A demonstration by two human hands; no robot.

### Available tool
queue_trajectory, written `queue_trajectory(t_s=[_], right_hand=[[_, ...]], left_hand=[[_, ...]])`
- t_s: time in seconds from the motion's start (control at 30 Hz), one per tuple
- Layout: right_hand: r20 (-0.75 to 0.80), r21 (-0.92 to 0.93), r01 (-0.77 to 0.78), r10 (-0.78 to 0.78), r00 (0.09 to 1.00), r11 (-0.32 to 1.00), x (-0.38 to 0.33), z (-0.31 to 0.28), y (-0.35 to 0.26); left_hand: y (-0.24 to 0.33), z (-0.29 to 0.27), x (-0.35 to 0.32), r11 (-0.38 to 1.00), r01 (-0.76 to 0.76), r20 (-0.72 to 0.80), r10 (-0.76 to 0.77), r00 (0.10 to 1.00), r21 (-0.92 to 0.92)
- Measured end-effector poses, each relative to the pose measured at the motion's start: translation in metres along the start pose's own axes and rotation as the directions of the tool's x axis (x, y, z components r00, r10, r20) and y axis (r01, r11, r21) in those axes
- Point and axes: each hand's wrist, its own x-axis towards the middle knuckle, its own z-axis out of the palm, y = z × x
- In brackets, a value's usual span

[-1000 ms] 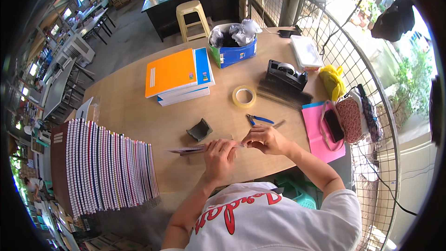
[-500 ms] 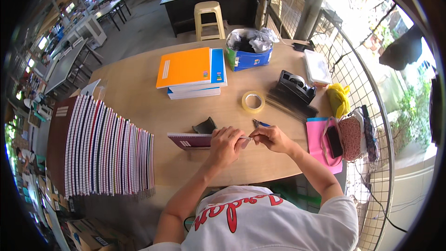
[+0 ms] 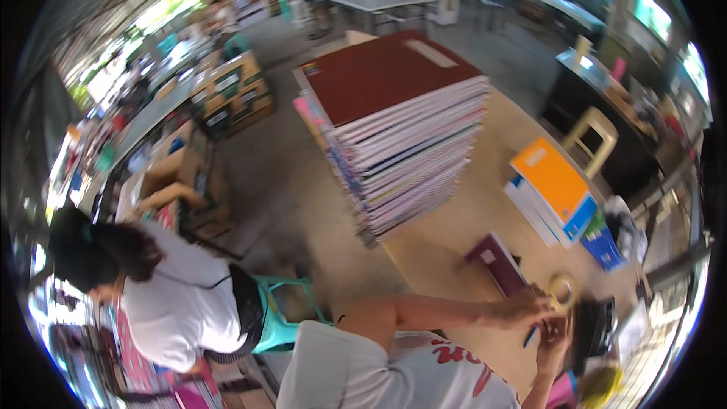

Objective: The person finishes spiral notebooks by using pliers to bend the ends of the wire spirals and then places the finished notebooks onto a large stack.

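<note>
A maroon notebook is held up off the table, its lower right end in my left hand. The fingers of that hand are bent round the end of the notebook. My right hand is just below and right of it, fingers curled and nearly meeting the left fingers. What the right fingers pinch is too small and blurred to name. A blue-handled tool lies between my hands and the table edge. Beyond the hands is a roll of clear tape.
A tall stack of spiral-bound notebooks stands at the table's left end. Orange and blue notebooks lie farther right, beside a blue box. A black tape dispenser is right of my hands. Another person is at left, near a green stool.
My view has swung far to the left, so the table now appears at the right and another person shows. My hands stay together at the end of the notebook.
</note>
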Motion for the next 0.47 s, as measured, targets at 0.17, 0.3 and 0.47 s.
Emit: queue_trajectory(t_s=[0.17, 0.3, 0.47], right_hand=[[0.13, -0.251, 0.15, -0.121, 0.984, 0.956, 0.011, 0.003, 0.016], [0.086, -0.351, 0.257, -0.242, 0.966, 0.9, 0.003, -0.012, 0.054], [0.191, -0.487, 0.667, -0.677, 0.711, 0.563, 0.014, -0.001, 0.0]], left_hand=[[-0.006, -0.013, -0.012, 1.0, 0.016, -0.104, -0.013, 0.995, 0.023], [-0.009, 0.005, -0.009, 0.993, -0.044, -0.142, 0.059, 0.988, 0.106], [-0.007, 0.0, -0.011, 0.989, -0.066, -0.174, 0.09, 0.981, 0.135]])
